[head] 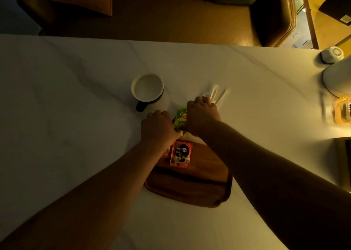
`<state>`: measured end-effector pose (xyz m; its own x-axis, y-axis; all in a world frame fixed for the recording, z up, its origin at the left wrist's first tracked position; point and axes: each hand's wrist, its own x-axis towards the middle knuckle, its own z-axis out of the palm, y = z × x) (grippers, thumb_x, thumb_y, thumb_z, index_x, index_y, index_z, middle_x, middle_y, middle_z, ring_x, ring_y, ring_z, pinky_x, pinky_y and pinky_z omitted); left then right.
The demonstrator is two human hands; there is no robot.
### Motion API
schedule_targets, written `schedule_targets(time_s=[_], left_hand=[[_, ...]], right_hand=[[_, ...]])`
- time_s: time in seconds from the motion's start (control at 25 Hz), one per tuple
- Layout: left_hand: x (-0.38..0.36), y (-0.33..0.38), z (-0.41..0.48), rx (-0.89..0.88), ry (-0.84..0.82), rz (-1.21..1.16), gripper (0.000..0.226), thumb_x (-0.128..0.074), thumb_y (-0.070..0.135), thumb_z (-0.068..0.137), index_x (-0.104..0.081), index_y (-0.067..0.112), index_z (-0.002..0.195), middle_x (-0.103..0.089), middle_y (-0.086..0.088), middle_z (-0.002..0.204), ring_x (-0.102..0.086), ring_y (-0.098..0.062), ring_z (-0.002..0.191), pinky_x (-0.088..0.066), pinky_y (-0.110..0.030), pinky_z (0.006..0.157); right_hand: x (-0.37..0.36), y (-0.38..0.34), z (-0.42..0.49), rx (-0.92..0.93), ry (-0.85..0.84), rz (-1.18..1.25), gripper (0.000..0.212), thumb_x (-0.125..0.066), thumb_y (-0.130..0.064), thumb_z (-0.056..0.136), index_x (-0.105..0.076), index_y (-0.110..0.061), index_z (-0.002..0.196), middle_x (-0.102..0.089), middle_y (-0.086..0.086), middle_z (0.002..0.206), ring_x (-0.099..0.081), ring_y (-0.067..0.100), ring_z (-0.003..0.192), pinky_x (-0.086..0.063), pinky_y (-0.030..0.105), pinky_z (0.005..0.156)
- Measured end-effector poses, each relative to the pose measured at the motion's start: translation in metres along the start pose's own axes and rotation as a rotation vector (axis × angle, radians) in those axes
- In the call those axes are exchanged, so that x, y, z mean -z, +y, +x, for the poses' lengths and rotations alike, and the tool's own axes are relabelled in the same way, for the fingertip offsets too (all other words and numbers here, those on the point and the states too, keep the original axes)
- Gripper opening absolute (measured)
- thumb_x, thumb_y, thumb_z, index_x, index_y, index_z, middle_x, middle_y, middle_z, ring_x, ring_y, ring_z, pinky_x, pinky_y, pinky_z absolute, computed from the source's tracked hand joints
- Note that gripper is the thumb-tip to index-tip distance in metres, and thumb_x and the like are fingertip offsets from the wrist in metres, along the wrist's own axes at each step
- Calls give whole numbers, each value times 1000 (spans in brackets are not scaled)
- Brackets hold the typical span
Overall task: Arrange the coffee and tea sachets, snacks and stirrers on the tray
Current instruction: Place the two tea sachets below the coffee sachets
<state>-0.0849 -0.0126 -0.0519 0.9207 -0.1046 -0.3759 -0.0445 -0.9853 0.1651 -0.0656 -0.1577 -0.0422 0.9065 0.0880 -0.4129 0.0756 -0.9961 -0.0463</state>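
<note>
A dark wooden tray (190,189) lies on the white table near me. A red Nescafe coffee sachet (180,153) rests on its far part, with another orange sachet (167,151) half hidden under my left wrist. Just beyond the tray lies a green tea sachet (180,117). My left hand (158,126) and my right hand (202,114) flank it, both with fingers curled and thumbs pinching its near edge. Clear-wrapped stirrers (218,94) lie on the table just past my right knuckles.
A white mug (147,87) with a dark handle stands left of the stirrers. At the right edge are a white kettle base (336,78), a small white device (332,54) and a clear packet with orange contents (340,110). A brown sofa (171,12) lies beyond the table.
</note>
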Motion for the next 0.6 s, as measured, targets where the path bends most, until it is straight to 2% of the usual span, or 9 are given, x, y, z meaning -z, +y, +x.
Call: schedule_targets(time_s=[0.12, 0.2, 0.32, 0.4, 0.44, 0.48, 0.52, 0.56, 0.6], left_hand=[[1, 0, 7, 8, -42, -30, 73, -70, 70, 67, -57, 13, 110, -61, -10, 112, -56, -31, 108, -49, -43, 83], [1, 0, 11, 12, -48, -92, 67, -73, 66, 67, -56, 14, 106, -63, -8, 106, -59, -30, 101, -50, -41, 78], [4, 0, 14, 15, -46, -214, 49, -74, 51, 75, -50, 19, 104, -64, -2, 93, -61, -22, 81, -50, -36, 68], [7, -1, 12, 32, -35, -298, 37, -68, 41, 84, -50, 22, 110, -64, 2, 93, -62, -18, 77, -54, -37, 68], [8, -3, 10, 37, -20, -354, 33, -64, 38, 88, -52, 23, 114, -64, 5, 94, -62, -17, 77, -55, -36, 66], [10, -5, 6, 33, -4, -425, 29, -60, 37, 91, -54, 24, 117, -62, 8, 93, -62, -14, 77, -52, -33, 62], [11, -7, 0, 26, 12, -495, 24, -57, 37, 93, -57, 26, 114, -61, 12, 89, -62, -11, 75, -48, -30, 58], [12, -10, -8, 26, 28, -563, 18, -55, 37, 93, -60, 27, 107, -62, 13, 83, -61, -9, 71, -43, -27, 55], [13, -14, -18, 42, 38, -625, 13, -55, 37, 92, -61, 28, 98, -63, 10, 78, -61, -7, 67, -40, -26, 54]], right_hand=[[1, 2, 8, -22, -21, 3, 94, -82, -63, 66, -49, -7, 135, -50, 21, 138, -41, 41, 131, -41, 54, 103], [4, 2, 11, -9, 1, 36, 86, -81, -59, 69, -48, -11, 133, -53, 18, 134, -42, 40, 129, -40, 53, 103], [15, 2, 10, 76, 68, 152, 52, -73, -42, 82, -54, -17, 123, -64, 11, 119, -51, 35, 121, -39, 53, 102], [23, 7, 4, 95, 94, 343, 32, -68, -26, 88, -58, -20, 118, -70, 6, 108, -59, 31, 112, -40, 53, 101], [27, 12, 0, 89, 115, 467, 27, -65, -20, 90, -60, -19, 116, -71, 4, 104, -64, 28, 103, -47, 48, 96], [30, 17, -6, 74, 142, 595, 23, -62, -17, 92, -61, -19, 115, -70, 2, 99, -68, 23, 92, -55, 36, 83], [32, 22, -13, 51, 170, 701, 20, -60, -16, 94, -62, -19, 114, -67, -1, 94, -69, 15, 79, -55, 21, 65], [33, 27, -22, 20, 199, 768, 16, -59, -17, 96, -61, -20, 112, -64, -5, 91, -66, 7, 68, -48, 12, 51], [33, 32, -33, -22, 218, 808, 13, -60, -19, 97, -59, -23, 110, -62, -8, 88, -61, 3, 63, -43, 9, 44]])
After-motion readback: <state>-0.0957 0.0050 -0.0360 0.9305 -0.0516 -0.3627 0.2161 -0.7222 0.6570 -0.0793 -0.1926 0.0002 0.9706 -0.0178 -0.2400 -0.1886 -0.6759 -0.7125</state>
